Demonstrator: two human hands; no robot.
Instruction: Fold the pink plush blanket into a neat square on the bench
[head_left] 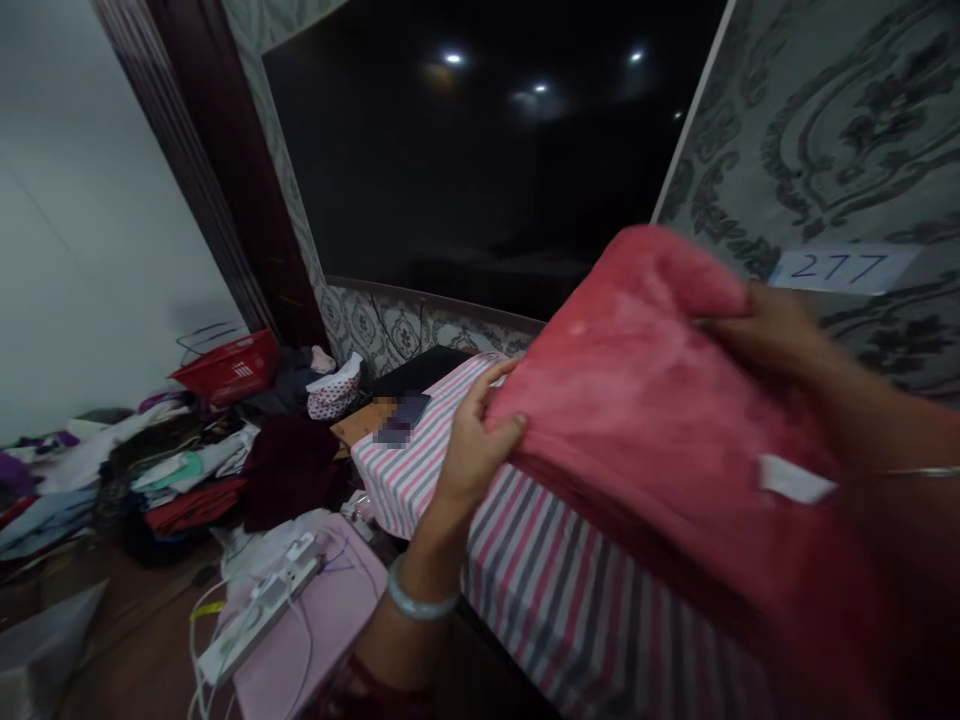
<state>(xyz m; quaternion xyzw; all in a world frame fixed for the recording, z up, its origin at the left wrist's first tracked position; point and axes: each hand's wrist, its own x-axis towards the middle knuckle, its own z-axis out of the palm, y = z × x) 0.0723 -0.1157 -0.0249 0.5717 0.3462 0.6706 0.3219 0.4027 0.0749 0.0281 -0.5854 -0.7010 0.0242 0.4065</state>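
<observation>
- Two bare hands hold a plush red cloth up over a pink, grey and white striped cover, in front of a large dark screen.
- The left hand pinches the cloth's left corner, thumb on the near face; a pale bangle circles that wrist.
- The right hand is blurred at the cloth's upper right fold; its fingers are partly hidden, so how tightly they close cannot be told.
- A white label shows on the cloth's lower right part.
- Whether the cloth's lower edge touches the striped cover is unclear.
- A white power strip lies on a pink surface left of the left forearm.
- Farther left, a red basket stands behind heaped clothes.
- A paper marked 277 is on the patterned wall.
</observation>
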